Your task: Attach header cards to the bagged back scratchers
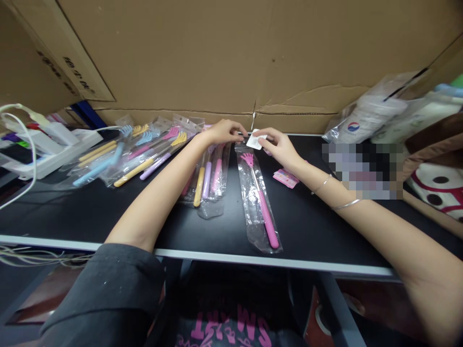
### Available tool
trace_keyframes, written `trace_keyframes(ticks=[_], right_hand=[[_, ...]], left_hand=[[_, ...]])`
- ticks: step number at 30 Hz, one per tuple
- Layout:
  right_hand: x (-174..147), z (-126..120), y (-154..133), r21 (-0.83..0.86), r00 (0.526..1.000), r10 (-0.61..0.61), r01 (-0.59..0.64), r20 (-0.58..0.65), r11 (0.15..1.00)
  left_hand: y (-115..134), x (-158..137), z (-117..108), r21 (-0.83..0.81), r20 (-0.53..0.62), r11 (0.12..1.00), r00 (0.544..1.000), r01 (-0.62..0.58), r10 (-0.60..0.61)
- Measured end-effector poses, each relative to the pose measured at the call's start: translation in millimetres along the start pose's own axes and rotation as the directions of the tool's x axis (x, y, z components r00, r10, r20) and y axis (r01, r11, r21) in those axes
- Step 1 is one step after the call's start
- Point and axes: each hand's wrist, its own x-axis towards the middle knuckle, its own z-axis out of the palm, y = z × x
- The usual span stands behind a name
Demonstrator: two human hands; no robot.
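Note:
A pink back scratcher [265, 212] lies in a clear plastic bag [253, 224] on the black table, its claw end pointing away from me. My left hand [226, 131] is at the far end of this bag, fingers curled and fingertips at its top edge. Between the thumb and fingers of my right hand [277, 147] is a small white card [256, 140], held just right of the bag's top. Below that hand rests a small stack of pink printed cards [285, 178]. Left of the bag, more bagged back scratchers [207, 180] lie partly under my left forearm.
Several bagged back scratchers in blue, yellow and purple [133, 159] spread across the left side. A white power strip [54, 149] with cables stands at far left. Bagged white cups [376, 118] are at the right. Cardboard [231, 58] walls the back.

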Motion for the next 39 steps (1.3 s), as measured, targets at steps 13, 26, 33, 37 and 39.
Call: trace_keyframes(ticks=[13,26,33,37,39], right_hand=[[9.0,10.2,6.9,0.081,0.996,0.080,-0.082,0.028,0.993],[44.3,19.1,24.1,0.070,0.995,0.072,-0.067,-0.070,0.995],[47.3,16.7,38.8,0.060,0.988,0.101,-0.095,-0.119,0.994],[39.3,15.2,37.3,0.042,0.988,0.087,-0.082,-0.127,0.996],[38.2,14.8,37.5,0.022,0.987,0.080,-0.078,-0.141,0.997]], left_hand=[[-2.0,1.8,1.5,0.061,-0.031,0.997,0.999,0.039,-0.037],[-0.7,1.1,0.2,0.163,-0.048,0.986,0.999,0.027,-0.019],[-2.2,0.3,0.6,0.099,-0.010,0.995,1.000,0.015,-0.014],[-4.1,0.8,0.6,0.022,-0.018,1.000,1.000,-0.018,0.018],[-3.3,1.3,0.9,-0.006,-0.031,1.000,0.999,-0.007,0.007]])
